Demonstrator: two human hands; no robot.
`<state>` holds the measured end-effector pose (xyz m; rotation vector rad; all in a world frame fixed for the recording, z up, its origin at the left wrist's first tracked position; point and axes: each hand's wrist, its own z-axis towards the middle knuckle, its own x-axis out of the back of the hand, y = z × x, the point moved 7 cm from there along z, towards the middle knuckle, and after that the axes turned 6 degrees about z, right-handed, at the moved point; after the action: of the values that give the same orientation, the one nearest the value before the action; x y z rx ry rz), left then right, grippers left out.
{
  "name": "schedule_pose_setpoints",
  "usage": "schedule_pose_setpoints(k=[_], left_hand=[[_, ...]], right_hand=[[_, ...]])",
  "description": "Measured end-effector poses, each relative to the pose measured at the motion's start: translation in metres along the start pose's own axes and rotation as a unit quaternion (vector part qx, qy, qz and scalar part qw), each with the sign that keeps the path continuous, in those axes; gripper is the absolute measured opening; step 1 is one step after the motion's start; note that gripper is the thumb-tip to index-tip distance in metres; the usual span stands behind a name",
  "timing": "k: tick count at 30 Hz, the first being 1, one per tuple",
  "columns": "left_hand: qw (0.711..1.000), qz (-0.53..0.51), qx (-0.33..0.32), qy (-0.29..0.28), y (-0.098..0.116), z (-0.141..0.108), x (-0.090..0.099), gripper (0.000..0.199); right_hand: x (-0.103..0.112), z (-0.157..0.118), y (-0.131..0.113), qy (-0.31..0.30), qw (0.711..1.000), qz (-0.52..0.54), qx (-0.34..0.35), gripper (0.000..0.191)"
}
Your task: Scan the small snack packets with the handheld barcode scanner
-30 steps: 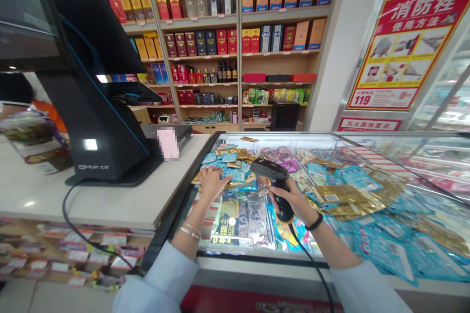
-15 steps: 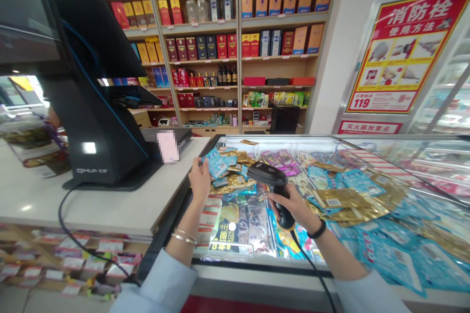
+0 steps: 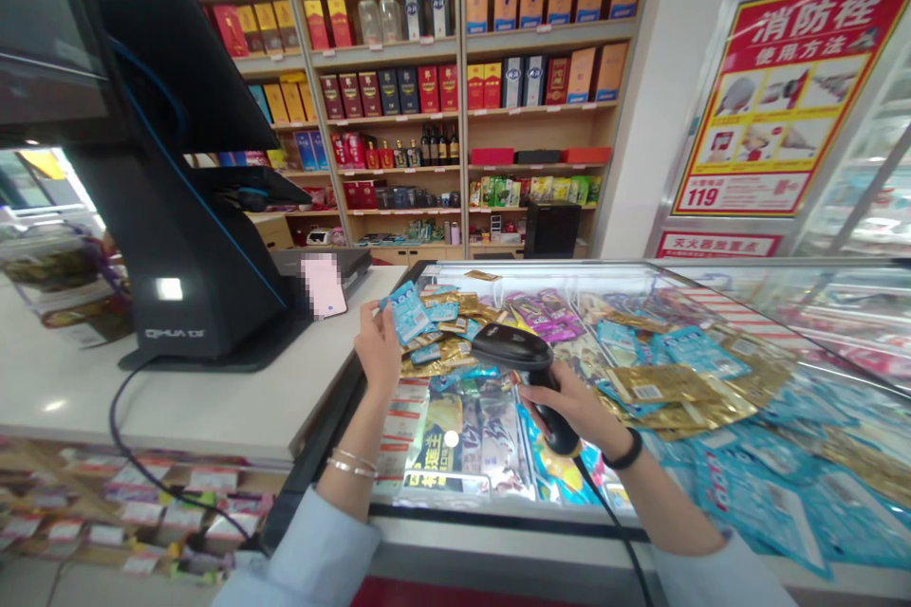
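My left hand (image 3: 378, 346) pinches a small blue packet (image 3: 408, 311), its barcode side facing up toward the scanner. In my right hand (image 3: 569, 403) is a black barcode scanner (image 3: 513, 347), gripped by its handle, with the head pointing left at the packet. A cable hangs from the handle's base. Below and between my hands lies a pile of small gold and blue packets (image 3: 445, 356) on the freezer's glass top (image 3: 399, 484). More packets, gold ones (image 3: 665, 386) and blue ones (image 3: 758, 503), are spread on the right beyond my right hand.
A black checkout terminal (image 3: 192, 266) stands on the white counter (image 3: 313, 379) at left, with a phone (image 3: 328, 289) beside it. Jars (image 3: 71, 289) sit behind the terminal. Shelves of boxed bottles (image 3: 419, 90) line the back wall. A red hydrant sign (image 3: 793, 104) hangs at right.
My left hand has drawn slightly left with the blue packet, away from the pile. The scanner in my right hand has shifted a little left and down.
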<state>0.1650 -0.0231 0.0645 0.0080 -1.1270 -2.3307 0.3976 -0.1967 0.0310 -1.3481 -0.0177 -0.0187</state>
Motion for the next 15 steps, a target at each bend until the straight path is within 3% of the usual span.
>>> schedule_pose_setpoints(k=[15], left_hand=[[1.0,0.014,-0.017,-0.007,0.0017,-0.0011,-0.0009,0.019]], right_hand=[[-0.0005,-0.0005,0.0003,0.0,1.0,0.01,0.012,0.034]])
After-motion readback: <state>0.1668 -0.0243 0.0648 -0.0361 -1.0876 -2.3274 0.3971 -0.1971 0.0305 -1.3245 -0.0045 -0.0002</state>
